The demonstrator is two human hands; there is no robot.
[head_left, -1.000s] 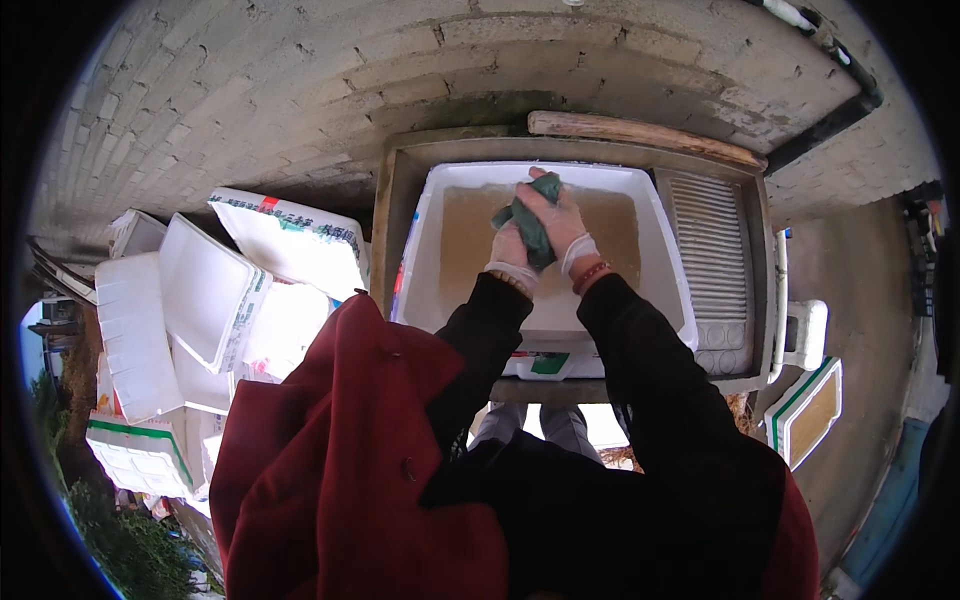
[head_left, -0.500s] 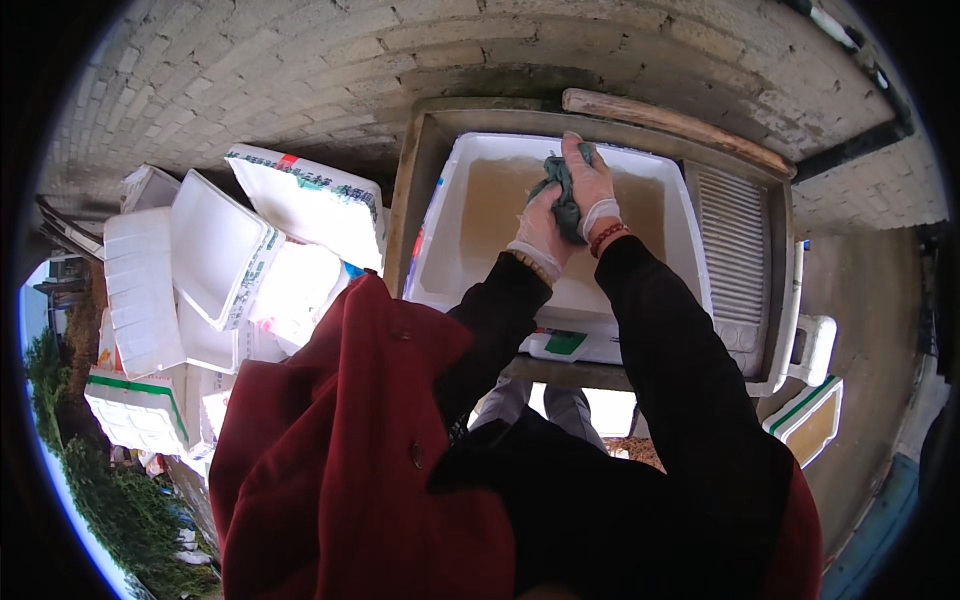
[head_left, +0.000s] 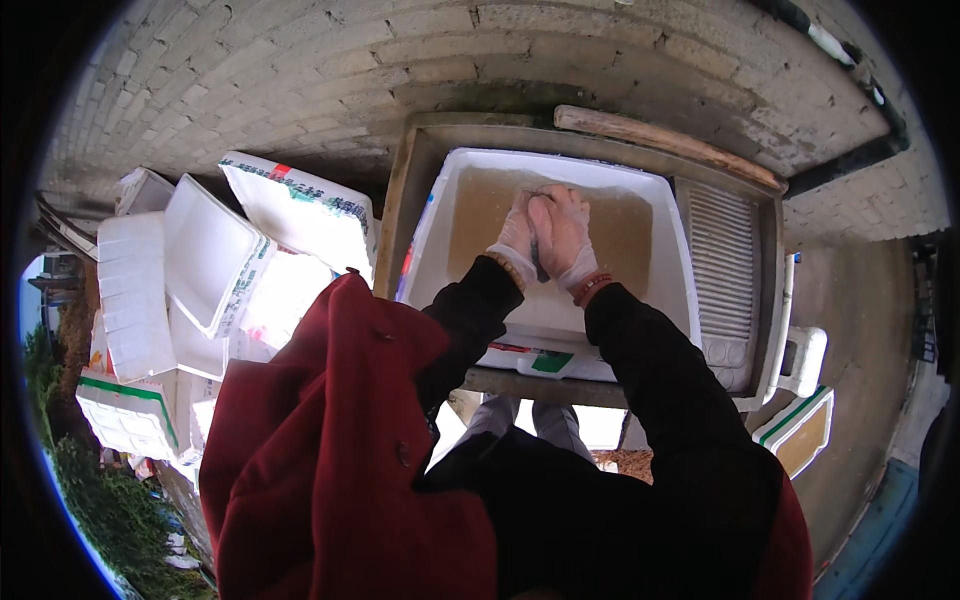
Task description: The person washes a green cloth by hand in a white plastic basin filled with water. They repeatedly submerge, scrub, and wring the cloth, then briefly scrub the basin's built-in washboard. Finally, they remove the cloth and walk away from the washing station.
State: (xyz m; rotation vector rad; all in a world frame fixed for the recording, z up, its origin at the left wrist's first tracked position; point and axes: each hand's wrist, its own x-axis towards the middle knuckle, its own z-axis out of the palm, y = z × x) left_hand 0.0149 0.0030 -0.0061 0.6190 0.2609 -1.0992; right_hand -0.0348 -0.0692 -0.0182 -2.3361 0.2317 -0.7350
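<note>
My left hand (head_left: pixel 514 231) and my right hand (head_left: pixel 566 228), both in thin clear gloves, are pressed together over a white foam box (head_left: pixel 679 262). Between them they squeeze a dark grey-green cloth (head_left: pixel 541 266); only a strip of it shows below the palms, and the fingers cover the rest. Murky brown water (head_left: pixel 482 215) lies in the box beneath the hands. A beaded bracelet circles each wrist. The box sits inside a stone-coloured sink (head_left: pixel 397 215).
A ribbed washboard (head_left: pixel 722 240) forms the sink's right side. Behind runs a wooden beam (head_left: pixel 660 142) along the brick wall (head_left: pixel 440 60). White foam boxes (head_left: pixel 135 290) are heaped at the left. Low on the right stands another foam box (head_left: pixel 800 432) with brownish contents.
My hands have come down and nearer to me, closing tighter round the cloth, so less of it shows. The view has shifted slightly.
</note>
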